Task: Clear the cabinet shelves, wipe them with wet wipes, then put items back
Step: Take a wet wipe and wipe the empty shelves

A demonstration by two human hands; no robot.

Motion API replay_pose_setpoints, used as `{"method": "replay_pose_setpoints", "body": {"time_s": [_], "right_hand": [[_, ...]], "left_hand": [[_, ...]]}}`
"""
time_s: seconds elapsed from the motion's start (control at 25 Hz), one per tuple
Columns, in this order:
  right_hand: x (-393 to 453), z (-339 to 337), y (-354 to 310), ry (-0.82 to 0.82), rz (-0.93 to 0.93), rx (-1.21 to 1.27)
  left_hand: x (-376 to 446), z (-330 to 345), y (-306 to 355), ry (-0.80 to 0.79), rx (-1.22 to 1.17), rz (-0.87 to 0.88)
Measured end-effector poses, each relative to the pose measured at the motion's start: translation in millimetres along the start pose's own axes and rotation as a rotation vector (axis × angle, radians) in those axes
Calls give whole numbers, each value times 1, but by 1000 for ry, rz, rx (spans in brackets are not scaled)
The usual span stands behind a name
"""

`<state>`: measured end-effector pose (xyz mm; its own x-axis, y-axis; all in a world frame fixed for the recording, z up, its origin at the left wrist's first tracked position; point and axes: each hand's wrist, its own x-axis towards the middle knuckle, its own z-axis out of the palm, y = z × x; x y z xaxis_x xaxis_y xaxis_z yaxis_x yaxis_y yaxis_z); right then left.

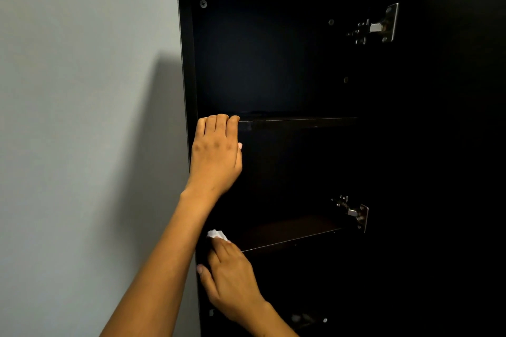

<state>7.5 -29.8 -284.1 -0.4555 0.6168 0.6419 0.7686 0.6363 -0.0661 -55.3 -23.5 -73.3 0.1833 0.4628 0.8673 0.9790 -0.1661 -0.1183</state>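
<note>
A tall black cabinet [189,63] stands with its door [451,145] swung out to the right. My left hand [216,150] reaches up, and its fingers hook over the front edge of the upper shelf [298,119] at the left end. Lower down, my right hand [230,273] presses a crumpled white wet wipe [216,234] onto the left end of the lower shelf [290,232] with fairly straight fingers. Only a corner of the wipe shows past the fingertips. Both shelves look bare.
A plain grey wall [82,117] runs along the cabinet's left side. Metal hinges [377,27] [353,212] sit on the right inner side. Something small and dim lies low inside the cabinet [304,319], too dark to identify.
</note>
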Motion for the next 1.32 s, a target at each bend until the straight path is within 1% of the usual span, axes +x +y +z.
{"method": "replay_pose_setpoints", "body": {"time_s": [0.08, 0.16, 0.24, 0.36, 0.44, 0.6, 0.68, 0.72, 0.8, 0.88, 1.0, 1.04, 1.16, 1.24, 1.32], "right_hand": [[-4, -4, 10, 14, -56, 21], [-13, -10, 30, 40, -92, -30], [-24, -18, 58, 36, -63, -76], [-45, -35, 112, 43, 76, -91], [-58, -46, 149, 93, 197, -159], [-74, -66, 186, 126, 451, -202], [-81, -67, 191, 164, 506, -216], [-84, -65, 190, 201, 522, -179], [-91, -65, 184, 317, 608, -10], [-89, -65, 179, 387, 664, -3], [-82, -61, 184, 561, 699, 156], [-80, -59, 185, 595, 709, 198], [-77, -51, 174, 680, 777, 280], [-76, -46, 163, 722, 807, 278], [-74, -39, 152, 722, 813, 298]], "left_hand": [[0, 0, 0, 5, 3, -2], [0, 0, -1, 7, 4, -3], [0, 0, -1, 6, 4, -2], [-1, 0, -2, 5, 2, 2], [0, 0, -1, 7, 1, 1], [0, -1, -1, 3, -6, -7], [0, -1, -1, 5, -9, -9], [0, 0, -1, 8, -8, -10], [-1, 0, -1, 15, -10, -8], [-1, 0, 0, 13, -6, -8], [0, 0, 0, 10, -1, -5], [0, 0, 0, 10, -1, -6], [0, 1, 1, 19, 2, -8], [0, 1, 1, 22, 7, -12], [1, 2, 1, 21, 10, -18]]}}
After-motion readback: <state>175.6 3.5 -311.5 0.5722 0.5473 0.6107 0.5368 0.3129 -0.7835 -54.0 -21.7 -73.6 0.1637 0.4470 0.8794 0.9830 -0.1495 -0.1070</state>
